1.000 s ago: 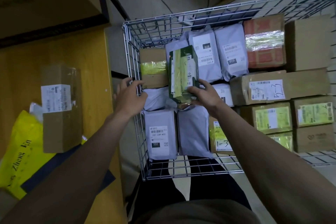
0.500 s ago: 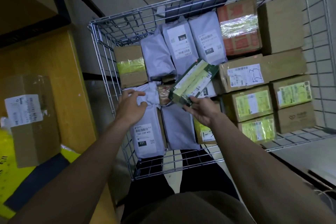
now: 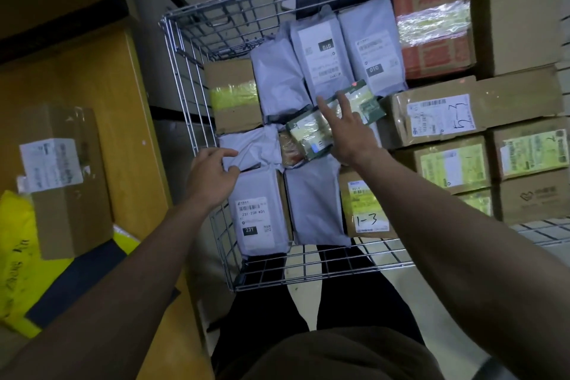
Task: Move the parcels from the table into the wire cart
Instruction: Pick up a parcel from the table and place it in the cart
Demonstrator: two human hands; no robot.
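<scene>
Reaching into the wire cart, my left hand gripped a grey mailer's edge at mid-frame. Beyond it, my right hand lay spread, fingers straight, pressing the green parcel, whose long axis ran diagonally toward upper right, directly under that nearer hand.

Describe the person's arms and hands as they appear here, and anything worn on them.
Both forearms are bare from the bottom edge of the frame to the wrist; no sleeve shows. The left hand and the right hand wear no gloves, and no watch, ring or band is visible on either. The dim light leaves finer marks impossible to tell.
</scene>
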